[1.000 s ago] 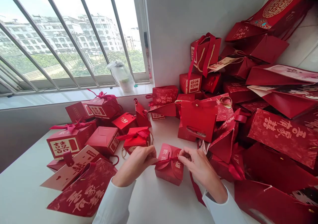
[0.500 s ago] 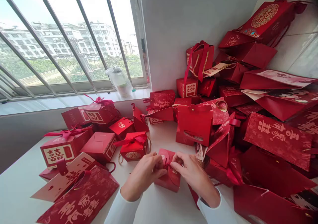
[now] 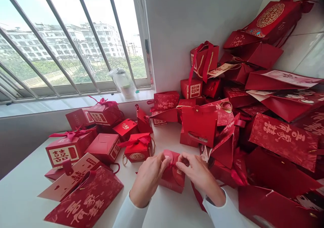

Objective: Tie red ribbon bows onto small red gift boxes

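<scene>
A small red gift box with rounded top flaps and a thin red ribbon stands on the white table right in front of me. My left hand pinches the ribbon at the left of the box top. My right hand pinches the ribbon at the right of the top. The two sets of fingertips nearly meet over the box. Both sleeves are white.
Left of the box lie several red gift boxes and flat red paper bags. A big heap of red bags fills the right side up to the wall. A barred window with a wrapped bottle on its sill is behind.
A second ago the hands were apart, pulling the ribbon ends sideways. They have since come together over the top of the box and stay there, fingers working the ribbon.
</scene>
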Demonstrator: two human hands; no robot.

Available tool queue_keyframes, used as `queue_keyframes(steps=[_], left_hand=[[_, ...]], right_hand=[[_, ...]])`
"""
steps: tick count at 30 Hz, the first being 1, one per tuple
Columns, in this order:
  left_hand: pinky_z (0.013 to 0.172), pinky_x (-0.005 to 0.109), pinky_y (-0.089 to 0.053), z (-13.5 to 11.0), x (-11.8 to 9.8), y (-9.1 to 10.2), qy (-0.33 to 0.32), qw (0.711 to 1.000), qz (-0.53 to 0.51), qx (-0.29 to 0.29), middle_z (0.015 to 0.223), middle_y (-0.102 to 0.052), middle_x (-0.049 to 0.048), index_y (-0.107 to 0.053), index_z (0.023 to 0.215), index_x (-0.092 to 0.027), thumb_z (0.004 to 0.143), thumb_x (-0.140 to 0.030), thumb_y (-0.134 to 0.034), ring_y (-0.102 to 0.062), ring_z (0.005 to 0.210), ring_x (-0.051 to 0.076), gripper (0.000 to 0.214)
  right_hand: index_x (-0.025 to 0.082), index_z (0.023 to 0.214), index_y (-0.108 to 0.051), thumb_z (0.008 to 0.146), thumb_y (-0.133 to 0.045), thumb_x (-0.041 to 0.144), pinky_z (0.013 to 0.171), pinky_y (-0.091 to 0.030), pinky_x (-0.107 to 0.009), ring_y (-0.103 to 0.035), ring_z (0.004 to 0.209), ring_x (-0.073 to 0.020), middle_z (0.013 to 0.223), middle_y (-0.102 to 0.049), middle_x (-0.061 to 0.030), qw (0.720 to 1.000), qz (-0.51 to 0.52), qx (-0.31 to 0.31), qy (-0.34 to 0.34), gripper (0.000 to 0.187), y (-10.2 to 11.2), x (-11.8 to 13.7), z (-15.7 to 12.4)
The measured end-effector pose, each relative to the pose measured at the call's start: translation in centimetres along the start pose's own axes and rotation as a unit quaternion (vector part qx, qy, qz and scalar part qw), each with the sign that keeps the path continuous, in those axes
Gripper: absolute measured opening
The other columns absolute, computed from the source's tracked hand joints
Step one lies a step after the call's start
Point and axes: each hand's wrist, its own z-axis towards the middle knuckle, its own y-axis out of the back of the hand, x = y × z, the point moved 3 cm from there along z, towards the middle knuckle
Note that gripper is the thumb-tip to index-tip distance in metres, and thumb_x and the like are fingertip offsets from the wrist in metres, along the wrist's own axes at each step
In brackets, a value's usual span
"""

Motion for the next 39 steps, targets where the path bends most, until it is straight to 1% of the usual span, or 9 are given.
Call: queue_keyframes(steps=[3,4,6,9,16,25,29,34,39], left_hand=[[0.054,0.024,-0.029,0.2,0.5,-0.5,0.084,0.995,0.011,0.061,0.060,-0.048,-0.0020,-0.041,0.068,-0.021,0.092,-0.029,-0.034,-0.042,0.055,0.014,0.027],[0.055,0.024,-0.028,0.3,0.7,-0.7,0.095,0.993,0.011,0.071,0.060,-0.048,-0.0022,-0.039,0.068,-0.020,0.091,-0.029,-0.036,-0.041,0.057,0.014,0.025],[0.056,0.024,-0.028,0.4,0.8,-1.0,0.091,0.992,0.001,0.084,0.062,-0.046,-0.0028,-0.036,0.068,-0.020,0.088,-0.027,-0.040,-0.040,0.059,0.014,0.022],[0.056,0.024,-0.027,0.5,0.9,-1.5,0.076,0.993,-0.016,0.094,0.063,-0.044,-0.0031,-0.034,0.067,-0.020,0.086,-0.023,-0.040,-0.038,0.060,0.013,0.020],[0.066,0.027,-0.032,0.2,1.4,-1.0,0.077,0.994,-0.027,0.073,0.075,-0.049,0.0007,-0.035,0.074,-0.020,0.091,-0.029,-0.029,-0.044,0.070,0.016,0.020],[0.057,0.025,-0.024,0.3,1.9,-0.4,0.091,0.986,-0.085,0.109,0.063,-0.042,-0.0040,-0.036,0.072,-0.020,0.089,-0.029,-0.036,-0.033,0.058,0.012,0.019],[0.056,0.025,-0.023,0.5,2.2,-0.2,0.096,0.985,-0.084,0.119,0.058,-0.041,-0.0044,-0.043,0.068,-0.018,0.090,-0.033,-0.037,-0.031,0.056,0.011,0.027],[0.054,0.027,-0.018,0.8,2.4,-0.5,0.102,0.984,-0.068,0.128,0.054,-0.035,-0.0051,-0.041,0.060,-0.017,0.089,-0.042,-0.040,-0.024,0.053,0.009,0.038],[0.051,0.025,-0.017,1.0,2.5,-0.6,0.117,0.973,-0.112,0.164,0.055,-0.032,-0.0053,-0.041,0.059,-0.016,0.083,-0.043,-0.047,-0.025,0.055,0.009,0.037]], right_hand=[[0.020,0.070,-0.060,0.079,-0.048,0.022,0.060,-0.032,-0.023,-0.054,0.064,-0.0135,0.067,-0.064,0.0023,1.000,-0.007,-0.001,-0.010,0.015,0.0,-0.1,0.1],[0.020,0.070,-0.060,0.079,-0.048,0.022,0.060,-0.032,-0.024,-0.054,0.065,-0.0136,0.068,-0.064,0.0021,1.000,-0.008,-0.001,-0.010,0.015,0.0,-0.1,0.1],[0.020,0.070,-0.060,0.079,-0.049,0.022,0.060,-0.032,-0.024,-0.055,0.065,-0.0137,0.068,-0.064,0.0020,1.000,-0.006,-0.004,-0.009,0.014,0.0,-0.1,0.1],[0.020,0.068,-0.058,0.080,-0.049,0.024,0.060,-0.032,-0.023,-0.055,0.064,-0.0134,0.065,-0.063,0.0026,1.000,0.002,-0.008,-0.006,0.016,-0.1,-0.2,0.1],[0.020,0.067,-0.058,0.079,-0.049,0.022,0.059,-0.032,-0.023,-0.055,0.063,-0.0132,0.065,-0.063,0.0028,1.000,0.000,-0.003,-0.009,0.015,0.1,-0.1,0.0],[0.021,0.064,-0.055,0.076,-0.048,0.020,0.057,-0.030,-0.023,-0.052,0.058,-0.0127,0.061,-0.063,0.0033,0.999,-0.035,-0.017,-0.026,0.015,-0.1,-0.3,0.1],[0.021,0.064,-0.055,0.077,-0.046,0.019,0.057,-0.030,-0.023,-0.053,0.060,-0.0136,0.062,-0.062,0.0027,0.998,-0.056,-0.021,-0.026,0.016,-0.2,-0.4,0.1],[0.021,0.068,-0.057,0.079,-0.046,0.021,0.058,-0.030,-0.024,-0.054,0.062,-0.0139,0.065,-0.063,0.0030,0.999,-0.043,-0.010,-0.023,0.016,-0.1,-0.3,-0.1],[0.022,0.067,-0.058,0.079,-0.051,0.025,0.061,-0.029,-0.025,-0.054,0.064,-0.0136,0.064,-0.063,0.0048,0.999,-0.043,0.001,-0.012,0.014,0.0,0.1,-0.4]])
